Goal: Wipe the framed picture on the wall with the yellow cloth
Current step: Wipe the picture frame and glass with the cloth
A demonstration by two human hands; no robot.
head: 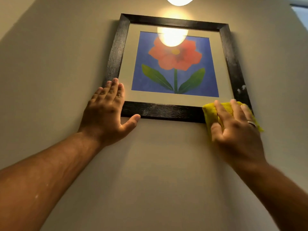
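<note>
A framed picture [166, 112] hangs on the beige wall above me: black frame, cream mat, a red flower with green leaves on blue. My left hand [108, 114] lies flat over the frame's lower left corner, fingers together and pointing up, thumb under the bottom edge. My right hand [236, 129] presses a folded yellow cloth [210, 112] against the frame's lower right corner, fingers spread over it. A ring shows on one finger. Pale dusty marks sit on the frame's right side just above the cloth.
A lit lamp [180, 0] glows at the top edge above the frame, and its glare reflects in the glass over the flower. Bare beige wall [158, 164] surrounds the picture. A pale strip, perhaps a window, shows at the far upper right.
</note>
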